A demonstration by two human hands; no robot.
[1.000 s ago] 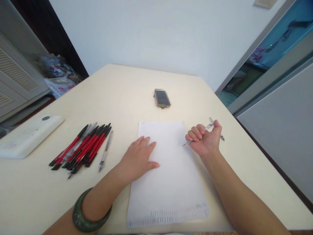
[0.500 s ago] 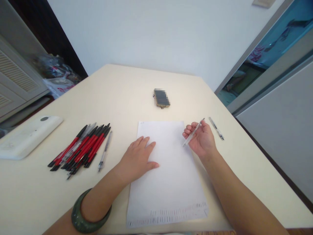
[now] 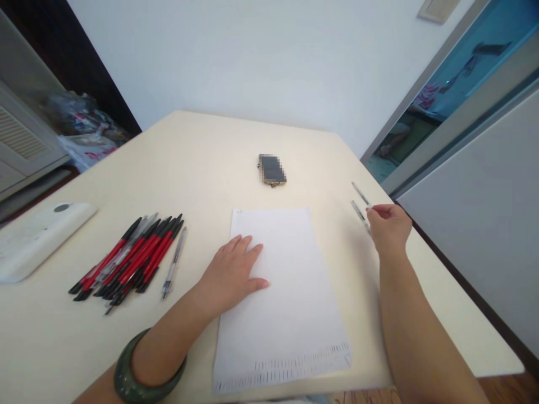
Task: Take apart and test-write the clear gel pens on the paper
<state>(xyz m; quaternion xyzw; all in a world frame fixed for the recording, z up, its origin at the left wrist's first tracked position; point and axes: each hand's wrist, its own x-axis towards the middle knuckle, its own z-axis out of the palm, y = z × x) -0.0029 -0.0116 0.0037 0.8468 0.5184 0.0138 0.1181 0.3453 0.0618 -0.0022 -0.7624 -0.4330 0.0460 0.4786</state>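
My left hand (image 3: pixel 233 270) lies flat and open on the left part of a white sheet of paper (image 3: pixel 290 292), with a green bangle (image 3: pixel 138 381) on its wrist. Out to the right of the sheet, near the table's right edge, my right hand (image 3: pixel 389 227) has its fingertips pinched on a clear pen (image 3: pixel 360 214) that lies low on the table. A second clear pen (image 3: pixel 360 192) lies just beyond it, apart from my fingers.
A pile of several red and black pens (image 3: pixel 126 261) lies at the left, with one clear pen (image 3: pixel 172 264) beside it. A phone (image 3: pixel 272 168) sits beyond the paper. A white device (image 3: pixel 37 235) rests at the far left. The cream table (image 3: pixel 202 151) ends close to my right hand.
My right hand has carried the clear pen from above the paper's right edge out to the right, down beside the other clear pen. My left hand has stayed on the sheet.
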